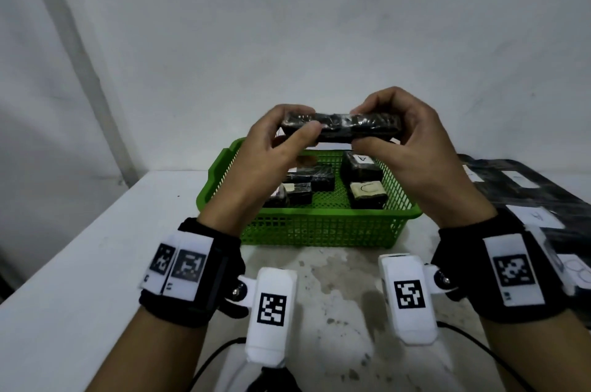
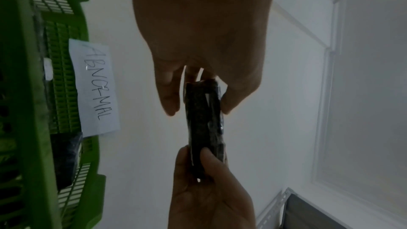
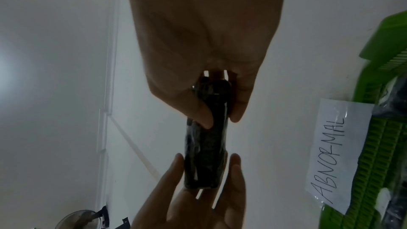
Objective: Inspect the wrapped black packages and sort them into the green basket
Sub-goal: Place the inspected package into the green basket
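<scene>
- Holding package (image 1: 340, 126) level above basket (image 1: 319, 228), clear of it.
- Left hand (image 1: 271, 148) grasping left end, thumb over front.
- Right hand (image 1: 406, 142) pinching right end.
- Basket label (image 2: 95, 86) reading "ABNORMAL".

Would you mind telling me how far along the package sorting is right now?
Done: several wrapped packages already lie in the green basket. In hand: the left hand and right hand hold one black package above it. Left: more labelled packages wait on the table at the right.

Long wrapped black package (image 1: 340, 126) held level above the green basket (image 1: 319, 225) of packages.
</scene>
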The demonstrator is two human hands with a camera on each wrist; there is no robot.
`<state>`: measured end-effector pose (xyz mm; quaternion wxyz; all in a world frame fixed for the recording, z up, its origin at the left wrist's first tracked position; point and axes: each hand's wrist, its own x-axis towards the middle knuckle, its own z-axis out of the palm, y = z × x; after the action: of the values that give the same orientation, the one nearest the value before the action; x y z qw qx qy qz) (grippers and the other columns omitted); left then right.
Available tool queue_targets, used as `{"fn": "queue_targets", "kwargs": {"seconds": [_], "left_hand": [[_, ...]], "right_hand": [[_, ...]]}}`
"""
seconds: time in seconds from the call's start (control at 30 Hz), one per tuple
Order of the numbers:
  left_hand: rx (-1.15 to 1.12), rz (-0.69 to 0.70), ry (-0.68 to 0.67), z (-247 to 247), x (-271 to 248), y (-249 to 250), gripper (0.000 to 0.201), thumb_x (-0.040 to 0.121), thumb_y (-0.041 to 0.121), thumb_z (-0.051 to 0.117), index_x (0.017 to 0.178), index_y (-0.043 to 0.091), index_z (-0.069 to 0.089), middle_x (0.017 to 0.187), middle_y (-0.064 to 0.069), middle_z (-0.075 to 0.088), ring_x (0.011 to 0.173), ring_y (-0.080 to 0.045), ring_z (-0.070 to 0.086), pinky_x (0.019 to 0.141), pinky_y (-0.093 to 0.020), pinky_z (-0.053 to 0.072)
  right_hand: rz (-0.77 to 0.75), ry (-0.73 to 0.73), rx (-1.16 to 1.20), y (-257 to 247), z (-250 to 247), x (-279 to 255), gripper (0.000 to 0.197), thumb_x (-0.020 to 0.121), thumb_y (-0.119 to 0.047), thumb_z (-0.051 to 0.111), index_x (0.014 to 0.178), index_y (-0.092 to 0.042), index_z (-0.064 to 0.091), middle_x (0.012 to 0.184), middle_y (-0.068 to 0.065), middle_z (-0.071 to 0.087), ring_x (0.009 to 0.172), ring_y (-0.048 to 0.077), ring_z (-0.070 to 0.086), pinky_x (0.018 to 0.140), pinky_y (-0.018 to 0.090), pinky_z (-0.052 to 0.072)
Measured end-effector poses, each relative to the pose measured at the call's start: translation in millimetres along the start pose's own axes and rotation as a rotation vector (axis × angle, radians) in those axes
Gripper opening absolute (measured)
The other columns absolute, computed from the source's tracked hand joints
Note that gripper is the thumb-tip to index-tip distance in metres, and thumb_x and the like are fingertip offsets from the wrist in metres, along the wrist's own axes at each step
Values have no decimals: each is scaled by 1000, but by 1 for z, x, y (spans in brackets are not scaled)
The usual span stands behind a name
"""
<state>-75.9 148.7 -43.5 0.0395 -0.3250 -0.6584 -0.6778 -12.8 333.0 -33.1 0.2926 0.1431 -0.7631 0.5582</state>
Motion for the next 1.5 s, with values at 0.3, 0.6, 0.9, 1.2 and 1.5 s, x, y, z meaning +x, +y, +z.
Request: {"fn": "queue_targets", "kwargs": {"seconds": [0.3,0.6,0.9,1.2,1.5], "left_hand": [[26,117,48,4,0,2,15,88,5,67,98,15,61,97,-6,68,86,-9,66,82,-24,54],[-148,-26,25,5,0,1,17,97,11,62,113,13,58,111,-8,66,96,-18,71,83,-33,59],[13,73,28,6,-1,-2,28,87,-5,64,100,19,59,100,1,63,85,-13,65,79,-41,61],[-280,-46,-55,-1,-1,4,26,98,0,50,115,12,65,111,-5,68,101,-20,70,82,-34,59],[-206,-28,-130,6,-3,11,30,104,27,45,119,14,67,117,1,72,110,-19,69,90,-33,56]], "right_hand": [[-58,85,-49,3,6,0,22,81,-8,78,81,-22,62,95,2,78,88,25,75,84,46,61],[-84,34,-102,-2,2,-2,28,81,-12,80,98,-21,59,120,-2,69,99,15,71,86,36,60],[126,103,-95,8,1,1,36,77,-28,82,100,-32,54,82,24,70,79,47,68,74,62,57],[182,271,-150,16,0,2,40,84,-37,79,112,-27,53,110,-5,67,79,18,74,76,49,62],[294,-127,-33,10,5,-2,101,56,-73,74,145,-39,43,136,-16,57,121,7,62,108,46,49]]}}
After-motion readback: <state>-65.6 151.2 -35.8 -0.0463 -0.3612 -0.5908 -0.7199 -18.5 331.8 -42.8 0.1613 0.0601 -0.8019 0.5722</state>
